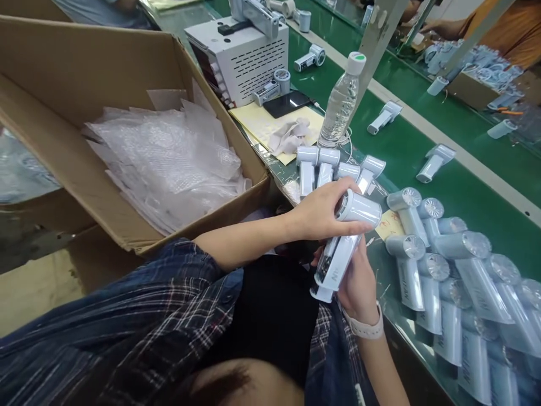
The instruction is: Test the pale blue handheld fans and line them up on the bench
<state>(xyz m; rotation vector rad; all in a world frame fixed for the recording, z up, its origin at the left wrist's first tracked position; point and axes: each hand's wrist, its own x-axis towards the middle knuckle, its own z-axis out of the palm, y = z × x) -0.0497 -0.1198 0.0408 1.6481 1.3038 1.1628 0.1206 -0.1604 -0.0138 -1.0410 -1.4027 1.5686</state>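
My left hand (323, 211) is wrapped over the round head of a pale blue hand-held fan (344, 242). My right hand (359, 282), with a pale watch strap at the wrist, grips the fan's handle from below. I hold the fan tilted, just off the near edge of the green table (460, 192). A short row of the same fans (325, 166) lies just beyond my hands. A bigger heap of fans (448, 270) lies to the right.
An open cardboard box (54, 84) with bubble-wrap bags (164, 158) stands at the left. A water bottle (341, 101), a white vented unit (243, 56), a dark phone (291, 103) and yellow sheets (257, 121) lie ahead. Single fans (435, 160) ride the belt. Another person's arm (507, 31) is far right.
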